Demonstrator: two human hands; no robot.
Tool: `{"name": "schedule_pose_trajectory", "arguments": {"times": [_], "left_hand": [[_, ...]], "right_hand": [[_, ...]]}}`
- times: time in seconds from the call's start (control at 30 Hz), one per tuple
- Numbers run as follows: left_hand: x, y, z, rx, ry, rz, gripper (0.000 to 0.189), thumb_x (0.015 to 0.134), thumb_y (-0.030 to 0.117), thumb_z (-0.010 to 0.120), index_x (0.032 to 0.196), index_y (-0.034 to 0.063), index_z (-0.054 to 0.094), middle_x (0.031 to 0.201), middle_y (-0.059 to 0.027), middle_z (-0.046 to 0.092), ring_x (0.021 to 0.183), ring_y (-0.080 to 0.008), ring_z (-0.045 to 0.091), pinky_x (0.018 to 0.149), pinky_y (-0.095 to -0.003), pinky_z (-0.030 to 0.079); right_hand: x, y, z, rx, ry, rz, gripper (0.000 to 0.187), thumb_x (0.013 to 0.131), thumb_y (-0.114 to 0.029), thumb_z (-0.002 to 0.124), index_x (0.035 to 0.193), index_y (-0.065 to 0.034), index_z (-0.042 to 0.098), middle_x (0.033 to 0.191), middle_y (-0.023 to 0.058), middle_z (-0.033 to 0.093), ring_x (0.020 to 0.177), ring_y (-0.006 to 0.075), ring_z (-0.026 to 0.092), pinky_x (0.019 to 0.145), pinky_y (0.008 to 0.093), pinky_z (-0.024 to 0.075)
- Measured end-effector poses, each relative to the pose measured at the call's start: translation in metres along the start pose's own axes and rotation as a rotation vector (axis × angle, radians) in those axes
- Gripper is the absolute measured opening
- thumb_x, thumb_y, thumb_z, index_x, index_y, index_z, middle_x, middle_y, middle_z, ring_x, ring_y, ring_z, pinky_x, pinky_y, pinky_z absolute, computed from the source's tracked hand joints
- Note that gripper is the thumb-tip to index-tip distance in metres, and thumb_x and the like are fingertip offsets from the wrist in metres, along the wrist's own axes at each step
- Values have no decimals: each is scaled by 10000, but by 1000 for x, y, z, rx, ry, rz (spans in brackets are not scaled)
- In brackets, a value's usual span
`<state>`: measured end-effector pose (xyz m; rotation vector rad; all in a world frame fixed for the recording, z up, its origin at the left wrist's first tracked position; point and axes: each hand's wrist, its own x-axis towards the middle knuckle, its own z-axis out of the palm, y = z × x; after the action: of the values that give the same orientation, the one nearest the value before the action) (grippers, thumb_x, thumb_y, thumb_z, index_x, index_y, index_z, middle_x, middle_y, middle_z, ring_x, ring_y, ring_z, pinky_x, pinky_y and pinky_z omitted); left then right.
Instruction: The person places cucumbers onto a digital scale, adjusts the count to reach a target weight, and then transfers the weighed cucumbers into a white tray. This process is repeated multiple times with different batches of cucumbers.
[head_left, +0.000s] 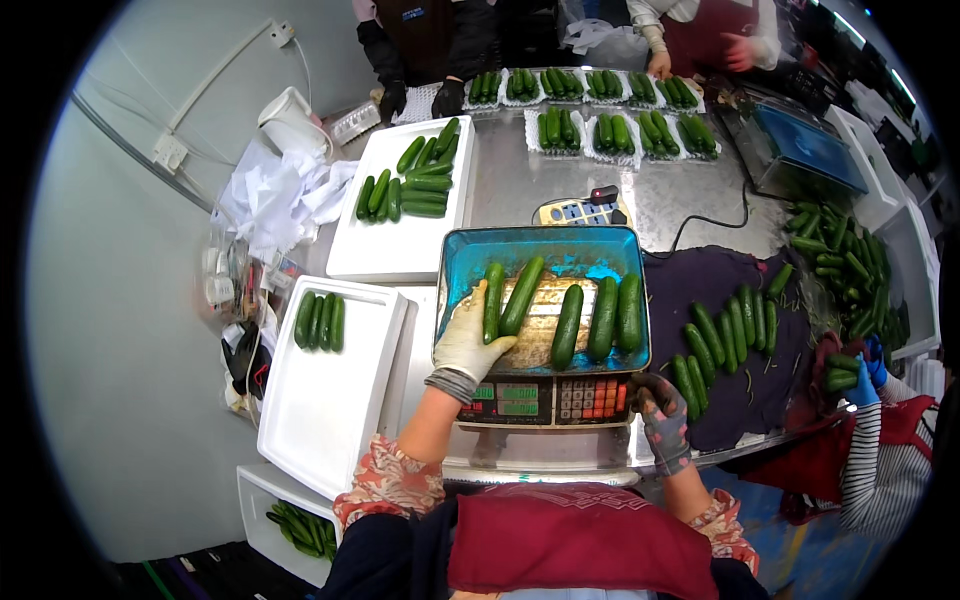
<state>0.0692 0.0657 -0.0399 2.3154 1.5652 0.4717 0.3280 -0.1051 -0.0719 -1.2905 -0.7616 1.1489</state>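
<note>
My left hand (471, 339), in a pale glove, grips two cucumbers (507, 300) at the left of a worn blue scale pan (540, 238). Three more cucumbers (604, 319) lie upright in the picture at the pan's right. Below the pan, the digital scale's keypad and display panel (544, 401) face me. My right hand (661, 420), in a dark patterned glove, is beside the scale's right front corner with curled fingers; whether it holds anything cannot be told. On a dark cloth (675, 285) to the right, several cucumbers (726, 330) lie in a slanting row.
White foam trays hold cucumbers at the upper left (337, 259) and left (281, 420). A power strip (581, 212) lies behind the scale, its cable running right. Packed cucumbers (555, 129) line the far edge near two people. Another person's blue-gloved hand (862, 379) holds cucumbers at right, beside a heap (851, 262).
</note>
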Motion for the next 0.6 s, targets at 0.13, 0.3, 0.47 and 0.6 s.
{"name": "schedule_pose_trajectory", "arguments": {"times": [0.13, 0.3, 0.47, 0.6], "left_hand": [[-5, -18, -1, -953, -131, -339, 838, 775, 106, 663, 1417, -2, 135, 1175, -173, 533, 949, -227, 587, 855, -280, 457], [-11, -24, -13, -1368, -53, -450, 555, 866, 46, 547, 1363, -14, 308, 1121, -130, 552, 928, -167, 584, 804, -259, 479], [-11, -23, -33, -1358, 34, -426, 524, 873, 81, 554, 1344, -15, 344, 1090, -107, 569, 920, -169, 590, 804, -259, 482], [-8, -23, -37, -1246, 143, -345, 525, 877, 61, 538, 1353, -16, 332, 1149, -113, 542, 953, -145, 566, 815, -249, 469]], "right_hand": [[-1, -2, -1, 3, 8, -1, 244, 881, -25, 465, 1097, 44, 554, 961, 102, 620, 797, 131, 584, 730, 251, 479], [-2, -1, -1, 2, -4, -1, 243, 883, -30, 464, 1098, 40, 553, 968, 103, 618, 799, 128, 583, 732, 250, 477], [-4, -3, 0, -3, -8, 10, 248, 893, -57, 479, 1114, 36, 545, 987, 98, 615, 807, 124, 578, 727, 249, 477], [-5, -3, -1, 17, 26, 30, 241, 889, -72, 512, 1097, 44, 548, 986, 123, 623, 818, 160, 611, 725, 277, 495]]}}
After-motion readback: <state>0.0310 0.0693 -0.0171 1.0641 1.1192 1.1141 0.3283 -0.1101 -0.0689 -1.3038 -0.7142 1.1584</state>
